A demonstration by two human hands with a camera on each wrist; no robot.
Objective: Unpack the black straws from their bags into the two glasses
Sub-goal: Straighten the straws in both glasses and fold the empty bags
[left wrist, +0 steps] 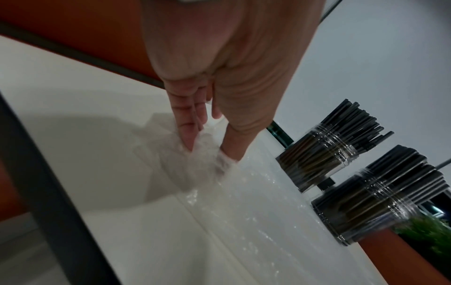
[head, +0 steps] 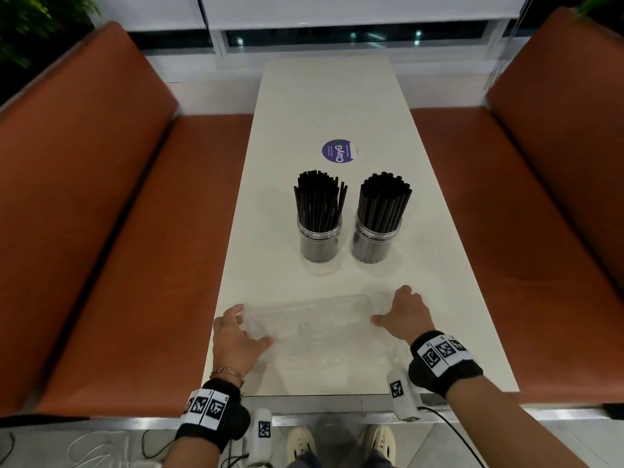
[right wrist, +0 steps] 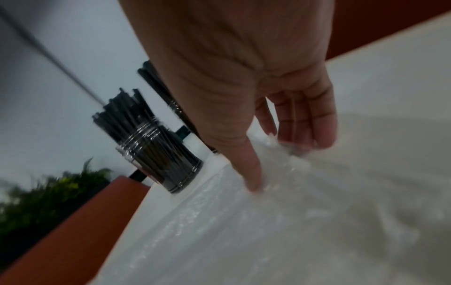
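Note:
Two clear glasses, a left glass (head: 319, 243) and a right glass (head: 371, 244), stand side by side mid-table. Each is packed with upright black straws (head: 319, 197) (head: 383, 201). A clear empty plastic bag (head: 314, 329) lies flat across the table near the front edge. My left hand (head: 251, 327) is at its left end and pinches the crumpled plastic between thumb and fingers (left wrist: 190, 135). At the right end my right hand (head: 388, 305) presses down, fingers (right wrist: 317, 127) fairly straight and thumb spread. In the wrist views both glasses (left wrist: 317, 160) (right wrist: 161, 158) stand beyond the bag (right wrist: 292, 212).
The long white table (head: 324, 106) carries a round purple sticker (head: 339, 151) behind the glasses. Orange benches (head: 135, 231) (head: 506, 214) flank it on both sides. The front table edge (head: 320, 396) lies just below my wrists.

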